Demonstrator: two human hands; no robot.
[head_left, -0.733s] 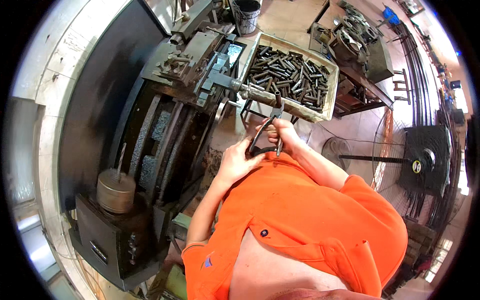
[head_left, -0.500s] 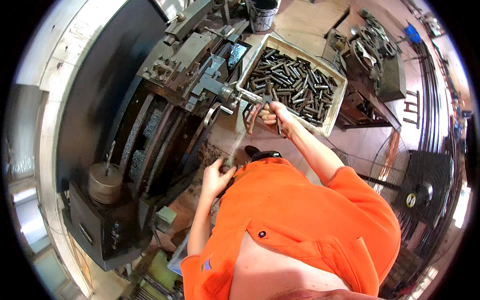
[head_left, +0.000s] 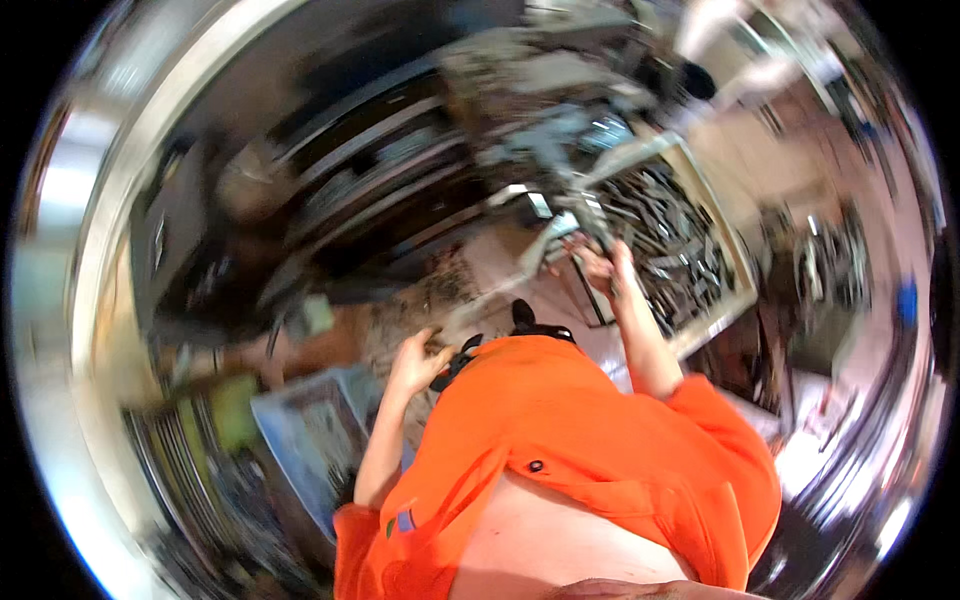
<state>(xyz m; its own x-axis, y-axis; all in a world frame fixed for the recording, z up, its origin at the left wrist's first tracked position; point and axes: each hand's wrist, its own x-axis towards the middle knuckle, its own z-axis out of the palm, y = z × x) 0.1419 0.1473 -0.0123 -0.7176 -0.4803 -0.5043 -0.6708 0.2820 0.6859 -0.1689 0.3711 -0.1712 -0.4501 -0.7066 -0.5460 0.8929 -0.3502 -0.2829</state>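
My right hand (head_left: 598,266) is closed around a pair of pliers (head_left: 592,222), beside the near left edge of a pale tray (head_left: 738,292). Dark, short metal cylinders (head_left: 672,240) fill the tray in a loose heap. The jaws of the pliers are smeared by motion, so whether they grip anything cannot be made out. My left hand (head_left: 415,362) hangs low near my waist, its thumb and fingers apart, with nothing visible in it.
A lathe-like machine (head_left: 390,170) stretches across the upper left. Below it sit a blue bin (head_left: 310,420) and a bundle of long bars (head_left: 190,460). Beyond the tray, metal parts lie on a bench (head_left: 830,260). The surroundings are blurred.
The whole view has turned, bringing the blue bin into sight and shifting the tray right. My left hand is lower and its fingers have spread. My right hand keeps hold of the pliers.
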